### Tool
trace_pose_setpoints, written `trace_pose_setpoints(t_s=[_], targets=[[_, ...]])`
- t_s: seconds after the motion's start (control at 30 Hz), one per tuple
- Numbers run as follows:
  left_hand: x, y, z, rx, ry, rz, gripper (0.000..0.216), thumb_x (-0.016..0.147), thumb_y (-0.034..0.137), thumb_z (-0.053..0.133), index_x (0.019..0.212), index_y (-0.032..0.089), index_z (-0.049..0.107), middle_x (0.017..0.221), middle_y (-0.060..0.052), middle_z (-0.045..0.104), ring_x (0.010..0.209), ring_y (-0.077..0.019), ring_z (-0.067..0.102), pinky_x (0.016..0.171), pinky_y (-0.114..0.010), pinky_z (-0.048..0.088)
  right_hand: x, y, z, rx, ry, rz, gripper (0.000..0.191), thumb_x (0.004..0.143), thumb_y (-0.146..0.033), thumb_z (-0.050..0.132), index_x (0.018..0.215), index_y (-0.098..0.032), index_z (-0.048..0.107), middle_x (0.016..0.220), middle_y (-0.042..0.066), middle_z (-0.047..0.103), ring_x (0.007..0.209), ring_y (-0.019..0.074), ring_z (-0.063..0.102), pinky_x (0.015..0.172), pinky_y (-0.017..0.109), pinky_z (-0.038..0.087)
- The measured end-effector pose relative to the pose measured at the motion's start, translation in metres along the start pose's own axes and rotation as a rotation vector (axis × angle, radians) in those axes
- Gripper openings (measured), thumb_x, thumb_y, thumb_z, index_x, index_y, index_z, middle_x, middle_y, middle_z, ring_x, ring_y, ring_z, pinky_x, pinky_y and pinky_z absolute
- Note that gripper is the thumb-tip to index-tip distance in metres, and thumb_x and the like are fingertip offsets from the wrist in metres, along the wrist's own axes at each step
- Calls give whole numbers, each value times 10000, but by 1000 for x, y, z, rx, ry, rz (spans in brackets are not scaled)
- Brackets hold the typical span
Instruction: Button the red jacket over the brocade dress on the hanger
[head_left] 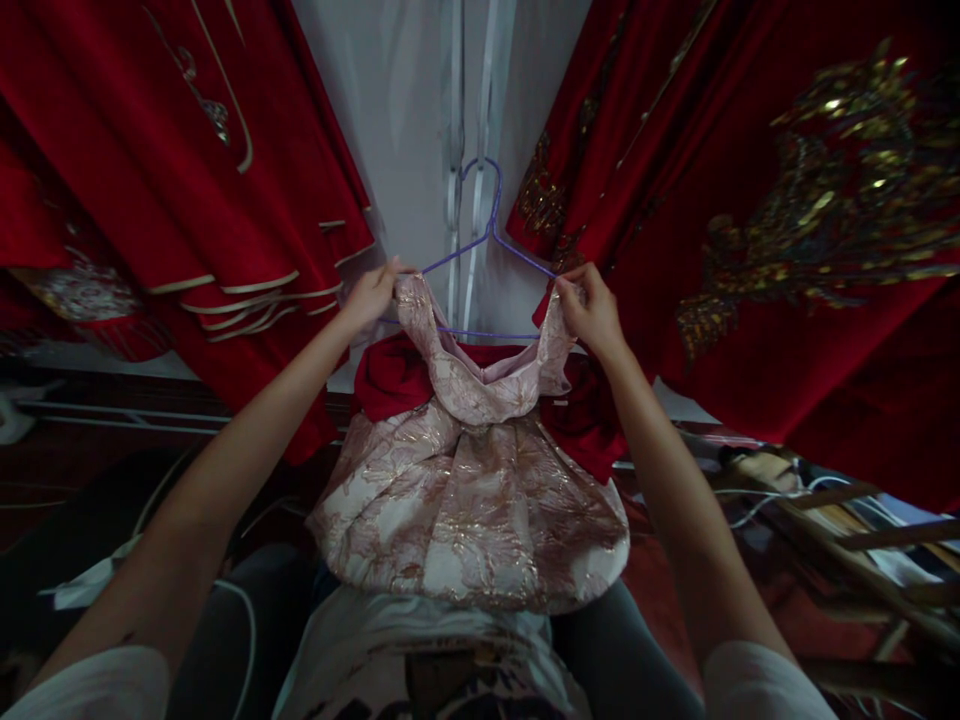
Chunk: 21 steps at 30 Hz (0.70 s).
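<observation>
A pink brocade dress (480, 500) with gold threads hangs in front of me on a purple hanger (517, 248), its skirt spread over my lap. My left hand (373, 298) is closed around the left shoulder strap at the hanger's end. At the other end, my right hand (592, 308) pinches the right strap together with the hanger. The hook points up, and the hanger's lower bar passes behind the neckline. Behind the bodice lies a dark red cloth (391, 378), showing at both sides.
Red garments with gold trim (247, 230) hang at the left. More red garments with gold sequins (817, 200) hang at the right, before a pale wall (397, 120). A wooden rack or stool (847, 540) with things on it stands low right. White cables (244, 620) run at the lower left.
</observation>
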<state>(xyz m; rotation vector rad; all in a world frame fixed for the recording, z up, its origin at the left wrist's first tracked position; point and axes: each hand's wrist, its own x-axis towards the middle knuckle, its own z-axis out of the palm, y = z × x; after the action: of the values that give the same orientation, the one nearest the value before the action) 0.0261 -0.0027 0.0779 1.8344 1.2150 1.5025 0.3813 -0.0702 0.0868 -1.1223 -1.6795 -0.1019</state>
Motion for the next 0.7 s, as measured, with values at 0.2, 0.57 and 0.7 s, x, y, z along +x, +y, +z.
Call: trace_pose_setpoints(t_s=[0.2,0.57,0.7], targets=[[-24,-48,-25,-5,88,-472,354,809,486,614,755,141,669,658,-85,681,665,-209,656,699,-342,515,1,3,2,-6,12,9,306,889,-486,474,932,-204,585,765,14,600,668,146,541,653,282,439],[-62,-76,-25,-205,-236,-750,508,436,333,888,883,157,722,854,-107,746,693,-205,697,694,-311,563,1,4,1,3,-8,24,331,883,-513,477,931,-205,587,709,3,559,600,133,488,601,277,420],[-58,-61,-28,-307,-176,-756,434,537,433,842,864,170,730,890,-116,750,714,-216,709,693,-319,578,1,4,1,7,-9,26,343,882,-528,473,930,-208,587,724,10,566,613,140,498,604,284,428]])
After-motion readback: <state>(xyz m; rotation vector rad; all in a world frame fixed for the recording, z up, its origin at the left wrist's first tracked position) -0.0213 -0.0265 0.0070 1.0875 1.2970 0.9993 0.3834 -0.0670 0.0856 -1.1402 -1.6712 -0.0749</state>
